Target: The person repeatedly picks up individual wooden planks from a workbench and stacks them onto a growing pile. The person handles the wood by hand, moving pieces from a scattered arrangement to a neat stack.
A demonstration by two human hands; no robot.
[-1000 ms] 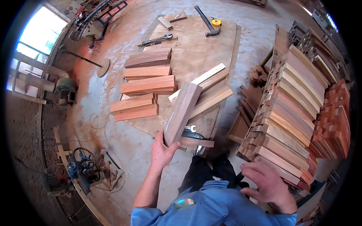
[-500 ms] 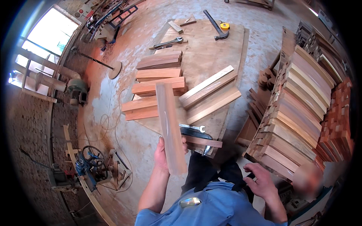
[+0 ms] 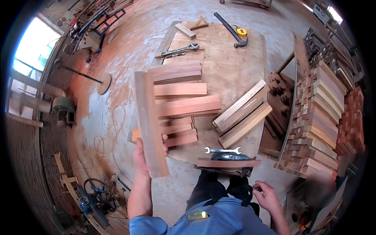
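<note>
Wooden plank [image 3: 150,121], a long reddish-brown board, is held up in the left hand [image 3: 144,156], gripped near its lower end so that it stands lengthwise away from the person, above the left edge of the plywood sheet [image 3: 231,66] on the floor. The left fingers [image 3: 164,139] are wrapped around the plank's edge, thumb side hidden behind it. The right hand [image 3: 266,194] hangs low by the knee, fingers loosely curled and holding nothing. Beyond the plank, rows of short reddish boards [image 3: 184,100] lie side by side on the sheet, with three paler boards [image 3: 243,113] slanted to the right, a combination spanner [image 3: 222,150] near the front edge, and a tall stack of cut boards [image 3: 321,117] at far right. By my reading, the plank is mid-carry; setting it down would call for lowering it flat, clear of the boards already laid.
</note>
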